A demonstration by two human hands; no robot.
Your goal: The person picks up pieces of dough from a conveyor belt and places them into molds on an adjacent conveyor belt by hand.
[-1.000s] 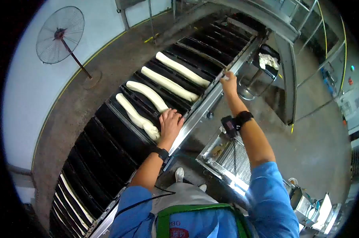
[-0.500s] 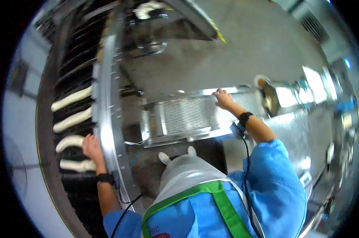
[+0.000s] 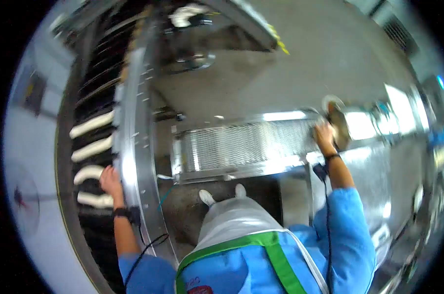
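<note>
On the left, my left hand has its bent fingers closed at the near end of a curved pale dough strip, which lies on a dark slatted conveyor. A shorter dough strip lies just below that hand, and two straight dough strips rest farther up the same conveyor. My right hand is at the right end of a metal mesh conveyor, beside the round mouth of a machine. Blur hides whether its fingers hold anything.
A steel rail runs along the slatted conveyor between it and my body. Right of me is a flat steel surface. A metal frame with yellow-black tape stands ahead. Black cables hang from both wrists.
My right hand has moved right along the mesh conveyor, from over its middle to its right end beside the machine mouth. My left hand stays at the curved dough strip.
</note>
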